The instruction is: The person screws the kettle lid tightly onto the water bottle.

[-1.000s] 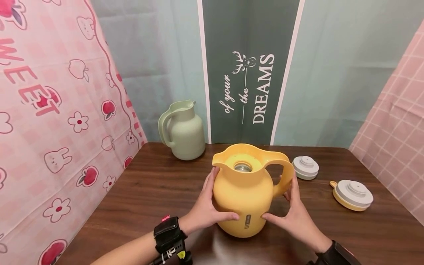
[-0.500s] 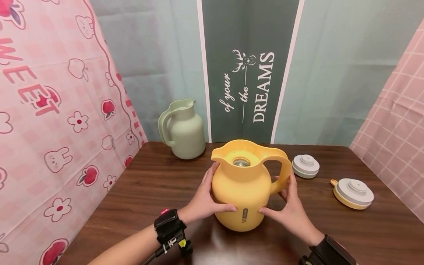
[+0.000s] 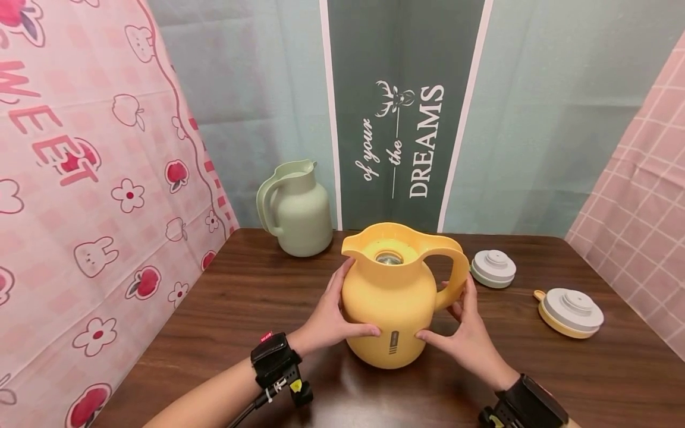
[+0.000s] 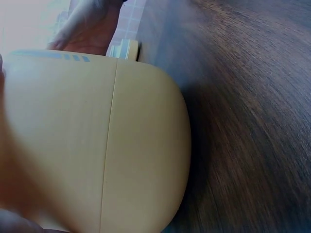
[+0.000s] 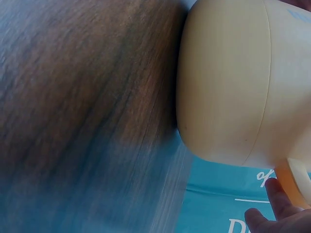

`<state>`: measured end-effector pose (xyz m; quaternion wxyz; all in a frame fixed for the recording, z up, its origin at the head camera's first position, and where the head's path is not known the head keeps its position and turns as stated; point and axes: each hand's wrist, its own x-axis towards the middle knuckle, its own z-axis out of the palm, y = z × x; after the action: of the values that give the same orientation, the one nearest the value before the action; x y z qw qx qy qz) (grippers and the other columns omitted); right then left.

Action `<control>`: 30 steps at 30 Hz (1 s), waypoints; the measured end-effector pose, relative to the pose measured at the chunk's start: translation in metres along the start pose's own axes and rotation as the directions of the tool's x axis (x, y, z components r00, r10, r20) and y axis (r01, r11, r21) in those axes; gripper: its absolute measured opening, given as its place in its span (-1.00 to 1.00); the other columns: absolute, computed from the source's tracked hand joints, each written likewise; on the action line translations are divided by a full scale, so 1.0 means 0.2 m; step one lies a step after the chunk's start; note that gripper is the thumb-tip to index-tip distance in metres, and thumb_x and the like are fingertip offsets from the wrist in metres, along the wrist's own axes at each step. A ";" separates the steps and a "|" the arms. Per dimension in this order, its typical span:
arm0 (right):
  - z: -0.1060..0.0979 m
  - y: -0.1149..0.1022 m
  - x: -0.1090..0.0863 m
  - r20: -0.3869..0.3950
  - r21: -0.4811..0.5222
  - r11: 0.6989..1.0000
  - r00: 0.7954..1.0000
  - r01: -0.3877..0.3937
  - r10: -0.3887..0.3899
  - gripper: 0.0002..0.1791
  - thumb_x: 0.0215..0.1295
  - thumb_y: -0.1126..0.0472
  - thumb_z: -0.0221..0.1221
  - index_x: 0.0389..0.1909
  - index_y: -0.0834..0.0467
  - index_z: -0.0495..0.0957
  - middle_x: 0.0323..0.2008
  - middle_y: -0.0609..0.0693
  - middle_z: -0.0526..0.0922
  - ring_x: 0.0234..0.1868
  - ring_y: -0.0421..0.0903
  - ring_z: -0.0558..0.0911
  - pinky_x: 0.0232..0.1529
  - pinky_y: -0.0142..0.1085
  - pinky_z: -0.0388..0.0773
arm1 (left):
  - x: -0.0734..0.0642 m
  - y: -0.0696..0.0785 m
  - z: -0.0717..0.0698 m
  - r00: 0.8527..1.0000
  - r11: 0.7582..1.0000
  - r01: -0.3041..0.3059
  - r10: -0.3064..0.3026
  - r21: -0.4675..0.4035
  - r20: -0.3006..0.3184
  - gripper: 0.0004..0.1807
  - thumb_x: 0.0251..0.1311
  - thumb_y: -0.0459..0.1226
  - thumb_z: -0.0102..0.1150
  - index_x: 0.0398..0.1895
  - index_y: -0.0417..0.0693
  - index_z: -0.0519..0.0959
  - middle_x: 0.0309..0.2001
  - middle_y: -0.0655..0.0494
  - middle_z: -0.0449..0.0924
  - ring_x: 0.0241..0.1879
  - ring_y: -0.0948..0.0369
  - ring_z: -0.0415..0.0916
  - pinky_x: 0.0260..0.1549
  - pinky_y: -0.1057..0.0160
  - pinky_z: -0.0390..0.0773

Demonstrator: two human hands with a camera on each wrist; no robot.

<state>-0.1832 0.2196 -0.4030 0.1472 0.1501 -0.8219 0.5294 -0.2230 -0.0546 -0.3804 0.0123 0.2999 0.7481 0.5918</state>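
"While both grips clasp it from opposite sides, a lidless yellow jug [image 3: 387, 306] is held upright near the middle of the counter [image 3: 246, 297], its label [image 3: 393, 342] facing front. What could go wrong?"

"A slip, most likely. The left grip [image 3: 334, 315] cups one flank, thumb across the front; the right grip [image 3: 471, 336] holds the other, thumb beside the label and fingers behind the handle [image 3: 459, 270]. The shell looks smooth and rounded, so uneven pressure could twist it or let it slide between them. With the opening [image 3: 389, 259] uncovered, a tilt might spill whatever is inside, though no contents can be made out."

"Any hazard farther out?"

"The green-based lid [image 3: 495, 267] sits just beyond the handle, where a careless push could knock it. The yellow-based lid [image 3: 572, 312] lies farther right, and the green jug [image 3: 303, 223] stands back left, well apart."

"And against the frame a second earlier?"

"The yellow jug appears slightly farther back and a touch left, both grips having travelled with it. The green jug and two lids look unmoved. Whether the yellow base touches the counter or clears it cannot be told."
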 end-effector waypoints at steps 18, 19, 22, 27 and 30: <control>-0.03 -0.06 -0.03 -0.010 -0.071 0.997 1.000 0.009 -0.009 0.41 -0.06 0.26 0.47 0.46 -0.23 -0.50 0.47 0.08 -0.19 0.39 0.19 0.04 0.28 -0.16 0.12 | 0.01 -0.01 -0.02 1.000 1.000 -0.017 0.017 0.022 -0.013 0.31 -0.31 -0.14 0.62 0.46 0.40 -0.14 0.39 0.17 -0.05 0.33 0.26 0.08 0.26 0.13 0.17; -0.03 -0.07 -0.04 -0.017 -0.079 0.997 1.000 0.016 -0.017 0.42 -0.06 0.26 0.48 0.46 -0.22 -0.50 0.48 0.07 -0.22 0.40 0.19 0.03 0.30 -0.27 0.11 | 0.02 -0.01 -0.02 1.000 1.000 -0.028 0.028 -0.001 -0.012 0.30 -0.31 -0.13 0.62 0.46 0.39 -0.13 0.39 0.18 -0.04 0.33 0.25 0.10 0.25 0.14 0.18; -0.01 -0.09 -0.06 -0.044 -0.106 0.993 0.997 0.058 -0.062 0.45 -0.13 0.28 0.51 0.47 -0.17 -0.49 0.49 0.01 -0.29 0.43 0.09 -0.02 0.23 -0.58 0.03 | 0.04 -0.02 -0.03 0.997 0.995 -0.077 0.077 -0.057 -0.007 0.28 -0.29 -0.11 0.60 0.46 0.34 -0.12 0.39 0.17 0.02 0.33 0.21 0.13 0.25 0.14 0.19; 0.01 -0.12 -0.07 -0.088 -0.157 0.975 0.981 0.160 -0.175 0.50 -0.28 0.32 0.56 0.50 -0.05 -0.39 0.49 0.01 -0.22 0.42 -0.11 -0.03 0.21 -0.63 -0.04 | 0.04 -0.02 -0.03 0.996 0.996 -0.091 0.091 -0.025 0.001 0.30 -0.30 -0.01 0.59 0.47 0.32 -0.14 0.41 0.18 0.01 0.34 0.22 0.11 0.27 0.15 0.16; -0.02 -0.11 -0.07 -0.110 -0.171 0.970 0.975 0.175 -0.195 0.48 -0.29 0.36 0.56 0.51 -0.02 -0.35 0.48 0.10 -0.15 0.42 -0.05 -0.01 0.24 -0.57 -0.06 | 0.04 -0.01 -0.02 0.997 0.997 -0.072 0.072 -0.021 0.014 0.29 -0.30 -0.05 0.60 0.47 0.34 -0.13 0.41 0.21 -0.04 0.33 0.24 0.11 0.25 0.14 0.18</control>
<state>-0.1616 0.2163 -0.3883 0.2590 0.1804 -0.8332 0.4540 -0.2326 -0.0549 -0.3781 -0.0004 0.3310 0.7306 0.5972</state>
